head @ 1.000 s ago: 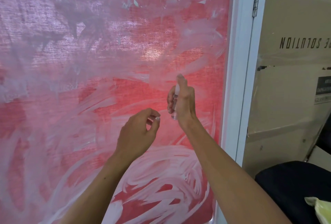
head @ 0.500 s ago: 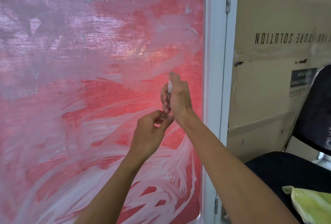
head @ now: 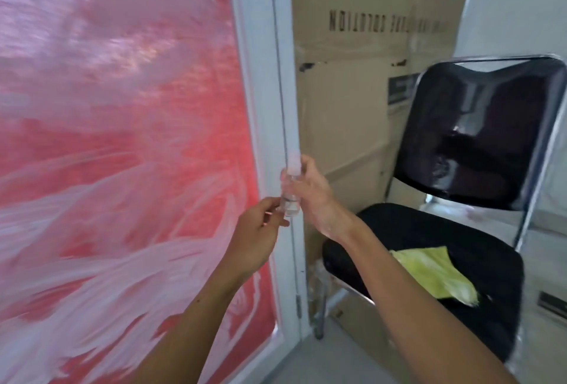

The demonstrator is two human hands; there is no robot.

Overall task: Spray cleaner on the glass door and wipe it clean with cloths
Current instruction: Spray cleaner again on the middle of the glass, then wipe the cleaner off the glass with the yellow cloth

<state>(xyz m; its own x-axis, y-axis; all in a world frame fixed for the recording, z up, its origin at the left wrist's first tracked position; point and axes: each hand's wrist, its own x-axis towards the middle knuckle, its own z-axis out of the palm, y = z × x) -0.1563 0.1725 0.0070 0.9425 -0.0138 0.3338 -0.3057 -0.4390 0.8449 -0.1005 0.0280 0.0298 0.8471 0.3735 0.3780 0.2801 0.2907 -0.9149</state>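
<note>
Clear plastic spray bottle [head: 290, 192] was held upright in front of the white door frame [head: 264, 83], just right of the smeared glass door [head: 122, 138].
I saw my right hand [head: 313, 196] gripping its body while my left hand [head: 260, 236] pinched its base; a yellow-green cloth [head: 435, 276] lay on the black chair [head: 478, 248], beside a cardboard box [head: 352, 92].

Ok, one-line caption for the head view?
Both hands hold a small spray bottle beside the smeared glass door.
</note>
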